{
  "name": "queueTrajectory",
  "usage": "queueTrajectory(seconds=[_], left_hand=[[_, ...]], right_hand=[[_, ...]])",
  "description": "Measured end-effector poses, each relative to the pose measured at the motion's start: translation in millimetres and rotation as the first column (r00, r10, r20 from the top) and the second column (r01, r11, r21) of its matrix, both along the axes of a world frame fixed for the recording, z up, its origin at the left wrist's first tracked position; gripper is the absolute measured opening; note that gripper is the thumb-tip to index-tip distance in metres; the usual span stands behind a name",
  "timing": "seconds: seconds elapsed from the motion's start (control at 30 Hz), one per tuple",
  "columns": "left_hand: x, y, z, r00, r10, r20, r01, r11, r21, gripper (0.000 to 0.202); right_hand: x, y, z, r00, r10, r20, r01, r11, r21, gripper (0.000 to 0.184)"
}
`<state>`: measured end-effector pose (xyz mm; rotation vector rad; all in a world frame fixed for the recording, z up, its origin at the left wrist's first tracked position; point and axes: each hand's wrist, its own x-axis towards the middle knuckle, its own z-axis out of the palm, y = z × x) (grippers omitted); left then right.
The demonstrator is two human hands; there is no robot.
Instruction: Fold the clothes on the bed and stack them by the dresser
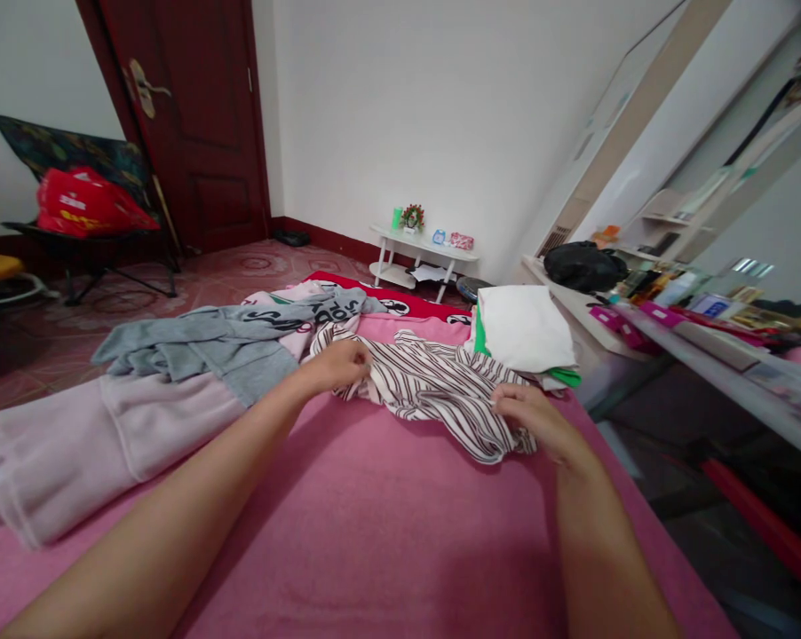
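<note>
A striped shirt (433, 382), white with dark stripes, lies crumpled across the pink bed cover (374, 532). My left hand (342, 366) is closed on the shirt's left part, fingers pinched together. At the right part of the same shirt, my right hand (530, 415) pinches the cloth between thumb and fingers. Just beyond my right hand sits a folded stack of clothes (524, 328), white on top with green showing below. Left of my left hand are a grey sweatshirt (207, 342) with dark lettering and a pale pink garment (107, 435), loosely spread.
A desk (726, 373) crowded with small items and a black bag (583, 266) runs along the right side. A low white table (427, 247) stands by the far wall. On the left, a folding chair (94, 240) holds a red bag (87, 202), near a dark red door (194, 124).
</note>
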<state>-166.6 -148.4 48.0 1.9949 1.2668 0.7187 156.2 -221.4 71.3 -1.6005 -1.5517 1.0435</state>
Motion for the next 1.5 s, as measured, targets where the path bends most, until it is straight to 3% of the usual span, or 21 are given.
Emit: queueTrajectory(seconds=[0.03,0.1,0.17,0.2,0.23,0.3,0.4,0.47,0.57,0.63,0.77,0.87,0.97,1.03,1.13,1.2,1.23,1.33,1.4,1.43,1.5], left_hand=[[-4,6,-0.4,0.976,0.146,0.162,-0.143,0.989,-0.033,0.004],[-9,16,-3.2,0.799,0.389,0.458,-0.363,0.92,-0.148,0.01],[-10,22,-7.2,0.604,0.499,0.621,-0.49,0.848,-0.205,0.015],[-9,22,-8.9,0.564,0.507,0.652,-0.546,0.821,-0.167,0.017],[-6,20,-10.0,0.572,0.494,0.655,-0.594,0.8,-0.085,0.018],[3,11,-10.4,0.693,0.417,0.588,-0.593,0.794,0.136,0.016],[23,-8,-10.2,0.918,0.164,0.361,-0.288,0.901,0.324,0.018],[36,-18,-14.1,0.983,-0.002,0.185,-0.068,0.927,0.37,0.025],[47,-24,-27.5,0.997,-0.078,-0.009,0.075,0.9,0.429,0.069],[49,-22,-37.2,0.997,-0.07,-0.039,0.08,0.915,0.396,0.081],[47,-15,-41.6,0.988,-0.149,0.046,0.136,0.967,0.217,0.025],[41,-12,-27.6,0.961,-0.133,0.242,0.066,0.961,0.267,0.019],[30,-9,-6.5,0.901,0.016,0.433,-0.192,0.911,0.365,0.012],[20,-7,6.4,0.842,0.061,0.536,-0.29,0.889,0.355,0.01],[8,-3,21.6,0.723,0.055,0.688,-0.348,0.89,0.295,0.006],[4,-6,30.2,0.687,0.031,0.726,-0.347,0.892,0.29,0.005],[6,-11,34.4,0.702,0.016,0.712,-0.326,0.896,0.301,0.005],[21,-34,46.1,0.812,-0.083,0.577,-0.169,0.914,0.369,0.011],[36,-54,51.8,0.865,-0.202,0.459,-0.009,0.909,0.416,0.018],[44,-62,53.5,0.872,-0.258,0.415,0.062,0.901,0.429,0.019],[54,-73,54.2,0.868,-0.309,0.389,0.133,0.899,0.416,0.015]], right_hand=[[1,2,-1.8,0.995,-0.062,-0.076,0.063,0.998,0.01,0.01],[1,10,-12.2,0.95,-0.218,-0.223,0.232,0.972,0.041,0.015],[-1,20,-29.9,0.875,-0.349,-0.335,0.397,0.914,0.084,0.019],[-2,25,-40.0,0.843,-0.392,-0.369,0.456,0.884,0.103,0.02],[-3,30,-49.7,0.818,-0.418,-0.394,0.497,0.86,0.119,0.02],[-5,37,-65.2,0.782,-0.433,-0.449,0.534,0.836,0.124,0.019],[-7,40,-72.2,0.689,-0.449,-0.569,0.581,0.811,0.063,0.017],[-8,39,-66.8,0.628,-0.464,-0.625,0.609,0.793,0.023,0.017],[-10,36,-52.3,0.607,-0.408,-0.682,0.562,0.827,0.005,0.018],[-12,33,-42.9,0.607,-0.348,-0.714,0.486,0.874,-0.013,0.019],[-17,28,-27.9,0.572,-0.31,-0.759,0.412,0.909,-0.062,0.02],[-21,24,-15.8,0.534,-0.263,-0.804,0.455,0.89,0.011,0.018],[-31,13,0.3,0.581,-0.179,-0.794,0.467,0.872,0.145,0.016],[-45,0,13.3,0.695,-0.112,-0.71,0.39,0.888,0.242,0.013],[-73,-26,32.2,0.895,0.167,-0.414,-0.056,0.962,0.267,0.011],[-91,-41,40.8,0.878,0.402,-0.261,-0.381,0.916,0.13,0.014],[-98,-46,43.2,0.865,0.449,-0.226,-0.44,0.893,0.089,0.018],[-113,-51,43.1,0.944,0.306,-0.119,-0.274,0.934,0.23,0.048],[-118,-49,39.0,0.985,0.174,-0.011,-0.156,0.905,0.397,0.071],[-119,-47,36.7,0.989,0.141,0.037,-0.142,0.885,0.444,0.072],[-116,-42,33.3,0.99,0.111,0.088,-0.139,0.885,0.445,0.047]])
